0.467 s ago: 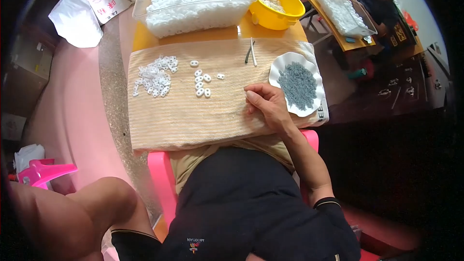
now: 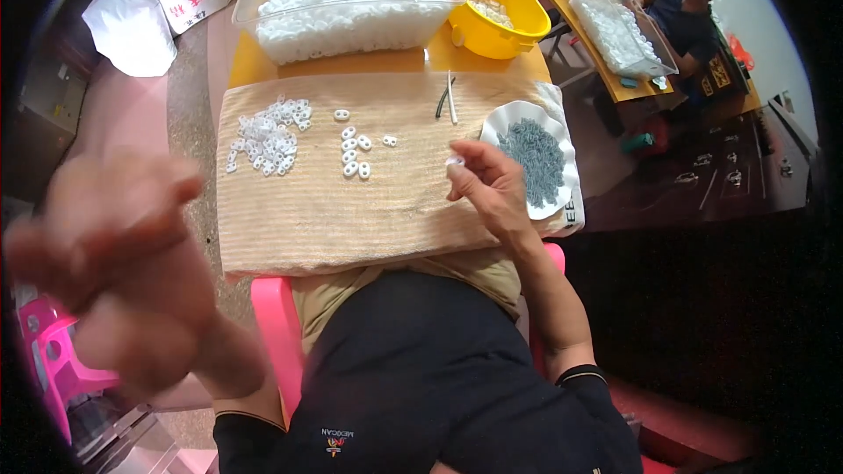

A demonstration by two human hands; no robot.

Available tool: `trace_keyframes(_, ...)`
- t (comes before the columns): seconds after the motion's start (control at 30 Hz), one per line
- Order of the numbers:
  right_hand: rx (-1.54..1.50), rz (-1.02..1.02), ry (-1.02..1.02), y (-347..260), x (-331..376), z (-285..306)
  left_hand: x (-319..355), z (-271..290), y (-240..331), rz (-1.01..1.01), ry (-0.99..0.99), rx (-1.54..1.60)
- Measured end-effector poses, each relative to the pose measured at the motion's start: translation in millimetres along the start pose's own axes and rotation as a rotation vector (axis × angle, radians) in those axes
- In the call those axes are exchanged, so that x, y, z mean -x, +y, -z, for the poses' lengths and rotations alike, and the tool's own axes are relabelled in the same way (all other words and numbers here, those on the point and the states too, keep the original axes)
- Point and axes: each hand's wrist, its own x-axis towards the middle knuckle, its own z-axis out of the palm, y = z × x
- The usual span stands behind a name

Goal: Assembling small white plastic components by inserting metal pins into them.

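Observation:
My right hand [image 2: 492,183] is over the right part of the towel-covered table [image 2: 290,228], beside the plate. Thumb and forefinger pinch a small white plastic piece [image 2: 454,161], mostly hidden by the fingers. My left hand [image 2: 123,246], raised off the table on the left near the camera, is blurred by motion, so its fingers cannot be read. A heap of small white two-hole pieces [image 2: 268,136] lies on the towel's left. Several white oval two-hole pieces [image 2: 350,156] are set out mid-towel. Small grey rods [image 2: 532,158] fill a white wavy-rimmed plate [image 2: 566,186].
A white stick [image 2: 452,98] crosses a dark one on the towel. Behind are a clear bin [image 2: 351,9] of white pieces and a yellow basin [image 2: 518,39]. At far right a person [image 2: 680,13] sits by another bin [image 2: 663,66]. White sacks [image 2: 132,26] stand at left.
My left arm has swung up so that the hand is in view at left. My right hand has barely moved; the white piece now shows between its fingertips. The whole view has shifted slightly.

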Motion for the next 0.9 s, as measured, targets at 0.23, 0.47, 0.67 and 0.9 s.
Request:
trace_keyframes(0.23, 0.241, 0.328, 0.315, -58, -38, 46, 51, -5, -117, 0.541, 0.365, -0.214)
trace_keyframes(0.47, 0.776, 0.592, 0.415, -88, -139, 105, 81, -4, -146, 0.746, 0.41, -0.203)
trace_keyframes(0.67, 0.894, 0.559, 0.173, -64, -116, 42, 88, 8, -150, 0.777, 0.451, -0.283)
trace_keyframes(0.9, 1.049, 0.31, -0.293, 12, -87, -10, 96, 6, -158, 0.816, 0.421, -0.246)
